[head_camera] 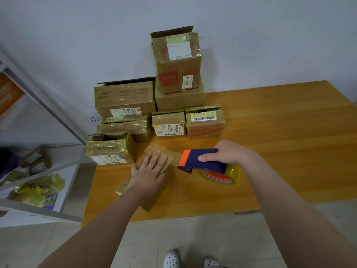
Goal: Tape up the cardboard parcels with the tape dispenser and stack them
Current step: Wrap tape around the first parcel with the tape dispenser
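shelf (44, 107): grey metal, far left, beside the surface; yellow-green bag and small boxes on it.
stacked parcels (173, 99): brown cardboard, glossy yellowish tape, white labels; piled at the back against the wall, tallest pile three high, topmost with one flap up.
front-left parcel (110, 149): small, taped, top partly open, at the left edge of the surface.
left hand (148, 171): flat, fingers straight and spread, pressing down on the top of the parcel.
parcel (160, 190): long brown box lying diagonally near the front edge of the surface; far end shiny with tape, near end bare cardboard; crumpled tape scrap at its left side.
tape strip (174, 158): clear, stretched from the parcel's far end to the dispenser's nose.
tape dispenser (202, 161): dark blue body, orange band at the nose, yellowish clear roll on an orange core below; just right of the parcel, roll low over the surface.
right hand (229, 152): wrapped over the dispenser body, thumb on the near side.
surface (289, 136): orange-brown wood grain.
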